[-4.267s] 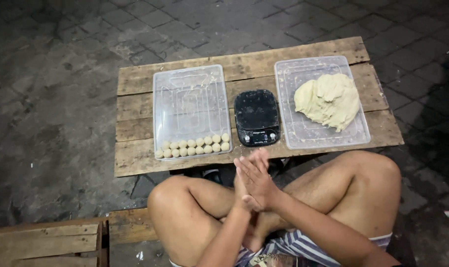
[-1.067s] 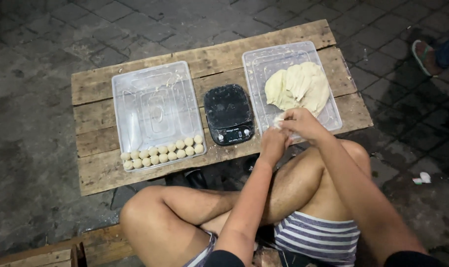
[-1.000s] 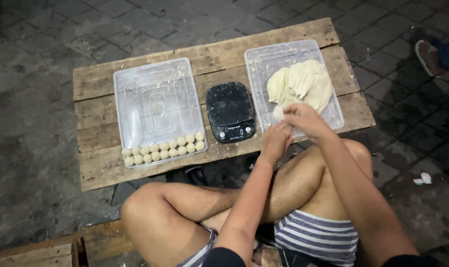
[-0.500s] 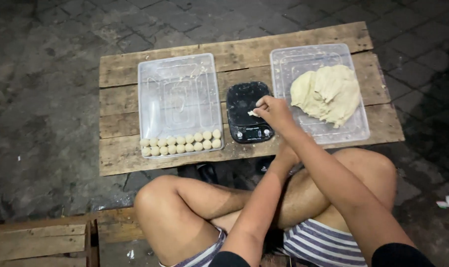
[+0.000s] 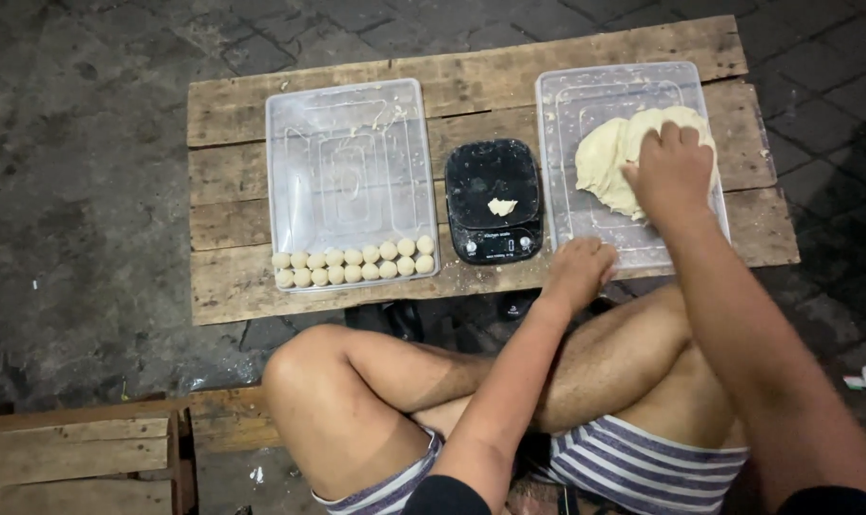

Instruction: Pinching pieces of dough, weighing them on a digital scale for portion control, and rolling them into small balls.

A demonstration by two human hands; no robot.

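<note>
The left hand (image 5: 578, 270) rests closed and empty on the table edge (image 5: 356, 296). Beyond it, the scale (image 5: 493, 200) carries a small dough piece (image 5: 501, 206). The right hand (image 5: 673, 172) grips the dough mass (image 5: 604, 162) in the right tray (image 5: 571, 105).

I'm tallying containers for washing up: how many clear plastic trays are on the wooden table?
2. One clear tray sits left of the black scale, with dough balls along its near edge. The other tray sits right of the scale, holding the dough mass. None looks hidden.
</note>
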